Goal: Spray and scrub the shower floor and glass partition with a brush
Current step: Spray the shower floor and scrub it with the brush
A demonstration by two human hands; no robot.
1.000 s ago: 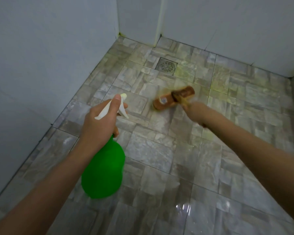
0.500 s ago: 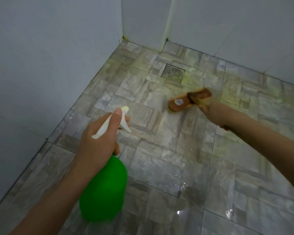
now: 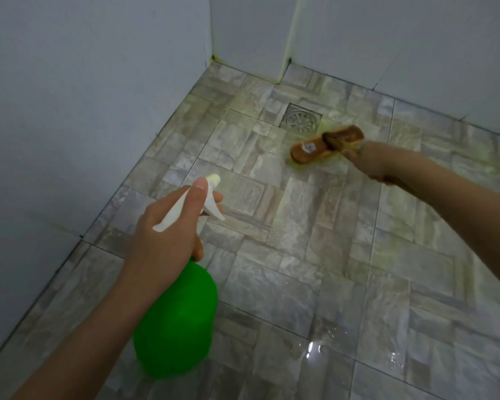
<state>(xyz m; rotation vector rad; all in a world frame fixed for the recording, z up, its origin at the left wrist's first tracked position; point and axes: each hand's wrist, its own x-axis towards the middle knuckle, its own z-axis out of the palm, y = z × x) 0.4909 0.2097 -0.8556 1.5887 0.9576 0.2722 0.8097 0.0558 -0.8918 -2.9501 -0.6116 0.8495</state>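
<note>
Your left hand [image 3: 168, 235] wraps the green spray bottle [image 3: 176, 324], finger by the trigger. Your right hand [image 3: 378, 161] grips the brush [image 3: 325, 144] on the shower floor [image 3: 286, 255], just beside the drain [image 3: 303, 121]. The tiles look wet, so you might slip.

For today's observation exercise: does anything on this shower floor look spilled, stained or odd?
Yes. Yellow-green residue tints the floor tiles around the drain and brush, and the corner seam above. A puddle glints on the near tiles.
</note>
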